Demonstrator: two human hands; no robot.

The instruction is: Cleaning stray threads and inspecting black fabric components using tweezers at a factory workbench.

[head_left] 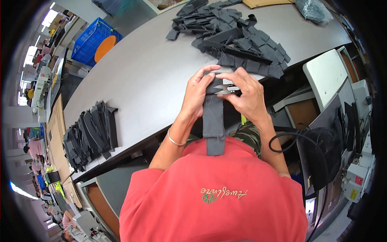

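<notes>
Your left hand [195, 96] is clamped on the far part of the grey cloth strip [213, 117], which hangs twd your red shirt [217, 173]. Your right hand [250, 94] grips small snips [232, 88], blades apart, right by the cloth. Careful: your left thumb [210, 76] looks v. close to the blades, so a slip could nick it. They could also bite into the weave, esp. b/c the strip's near end isn't held & could swing. Heap of grey pieces [242, 44] on the far side sits nr the edge, so an elbow knock might drop bits. Pale worktop [149, 84] also has a row of dark strips [90, 133] at left, plus a plastic bag [314, 10] far right. Room: blue crate [85, 45] & orange disc [105, 47] far left, sewing machine [356, 179] at right.
</notes>
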